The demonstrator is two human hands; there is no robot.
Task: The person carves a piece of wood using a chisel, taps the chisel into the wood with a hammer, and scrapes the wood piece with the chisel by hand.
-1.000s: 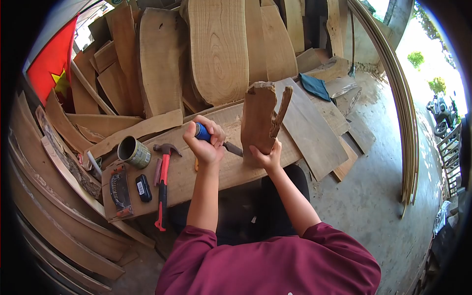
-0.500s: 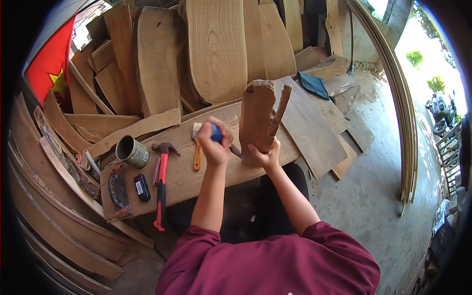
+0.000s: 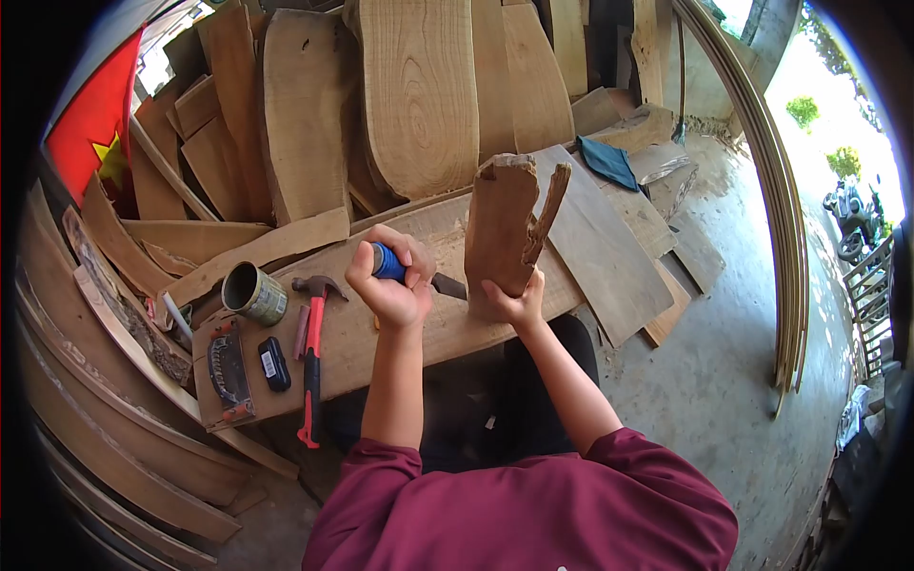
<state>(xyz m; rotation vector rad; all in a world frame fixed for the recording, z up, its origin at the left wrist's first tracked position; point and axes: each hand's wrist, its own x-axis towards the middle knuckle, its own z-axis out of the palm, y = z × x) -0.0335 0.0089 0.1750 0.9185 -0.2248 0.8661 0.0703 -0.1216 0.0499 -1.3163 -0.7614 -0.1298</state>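
Note:
My left hand [image 3: 392,281] is wrapped round the blue handle [image 3: 387,262] of a tool whose dark blade [image 3: 448,285] points right, toward a rough-edged wood piece [image 3: 500,224]. That piece stands upright on the bench plank [image 3: 438,328], its right side split and jagged. My right hand [image 3: 515,303] grips its lower end, thumb across the face. Left of my hands lie a red and black hammer [image 3: 312,366], a dark reddish stick [image 3: 302,333], a small black case [image 3: 275,364] and a sanding tool [image 3: 229,371]. An open can [image 3: 255,293] is behind them.
Wood slabs [image 3: 419,95] lean along the back. Curved boards [image 3: 114,409] are stacked at the left. A grey board [image 3: 609,257] and a teal cloth [image 3: 607,163] lie on the right. Long thin strips [image 3: 785,238] stand farther right, above the concrete floor [image 3: 709,381].
My left hand has moved left with the blue-handled tool, exposing more of the blade and now covering most of the paintbrush. My right hand and the wood piece have barely shifted.

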